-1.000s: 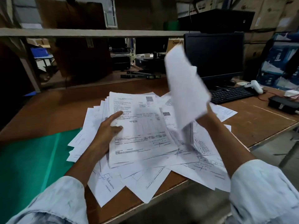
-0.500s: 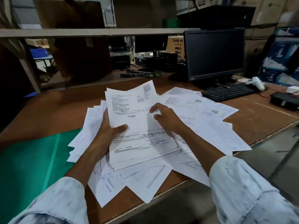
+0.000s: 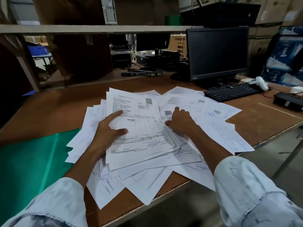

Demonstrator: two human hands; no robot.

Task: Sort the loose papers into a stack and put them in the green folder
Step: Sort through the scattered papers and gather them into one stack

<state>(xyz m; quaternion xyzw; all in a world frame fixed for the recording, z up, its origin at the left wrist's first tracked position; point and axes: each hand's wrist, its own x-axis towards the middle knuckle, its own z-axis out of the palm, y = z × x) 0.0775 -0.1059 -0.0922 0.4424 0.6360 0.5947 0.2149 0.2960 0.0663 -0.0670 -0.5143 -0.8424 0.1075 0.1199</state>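
A partly squared stack of printed papers (image 3: 141,128) lies in the middle of the brown table. My left hand (image 3: 106,133) grips the stack's left edge, thumb and forefinger on the top sheet and the other fingers hidden beneath. My right hand (image 3: 180,122) rests with curled fingers on the loose papers (image 3: 216,115) just right of the stack, its thumb touching the stack's right edge. More loose sheets (image 3: 147,182) fan out under the stack and overhang the table's front edge. The green folder (image 3: 32,161) lies open and flat at the left, with paper corners overlapping its right side.
A black keyboard (image 3: 229,93), a dark monitor (image 3: 218,51) and a white handheld device (image 3: 259,82) stand at the back right. A black box (image 3: 288,101) with red wires sits at the far right. A shelf (image 3: 82,28) runs across the back above the table.
My right hand swung a raised sheet down onto the stack, then slid to the stack's right edge. My left hand stayed on the left edge, its forefinger now stretched out.
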